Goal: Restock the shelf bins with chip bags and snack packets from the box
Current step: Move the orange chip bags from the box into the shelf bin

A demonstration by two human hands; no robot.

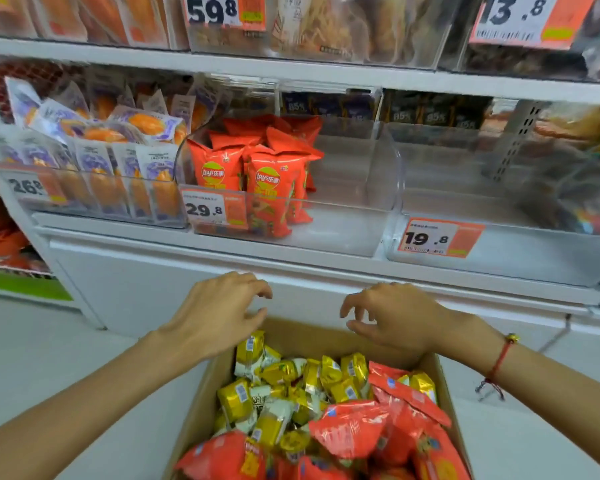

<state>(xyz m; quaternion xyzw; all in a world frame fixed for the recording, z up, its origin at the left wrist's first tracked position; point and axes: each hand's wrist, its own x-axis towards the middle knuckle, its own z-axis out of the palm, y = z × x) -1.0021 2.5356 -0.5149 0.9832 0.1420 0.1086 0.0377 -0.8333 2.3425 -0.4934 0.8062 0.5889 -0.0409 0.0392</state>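
Observation:
A cardboard box (201,386) stands on the floor below me, holding several red chip bags (354,431) and several yellow-and-white snack packets (278,393). My left hand (219,313) hovers over the box's far left corner, fingers loosely curled, holding nothing. My right hand (392,317) hovers over the far right corner, also empty with relaxed fingers. Above, a clear shelf bin (347,233) tagged 29.8 has several red chip bags (257,174) standing in its left half; its right half is bare. The bin (534,258) tagged 19.8 to its right looks bare.
A bin (84,199) tagged 26.8 at the left is packed with purple-and-orange packets. A white shelf ledge (291,268) runs between the bins and the box. More stocked bins sit on the upper shelf (291,69). Pale floor lies on both sides of the box.

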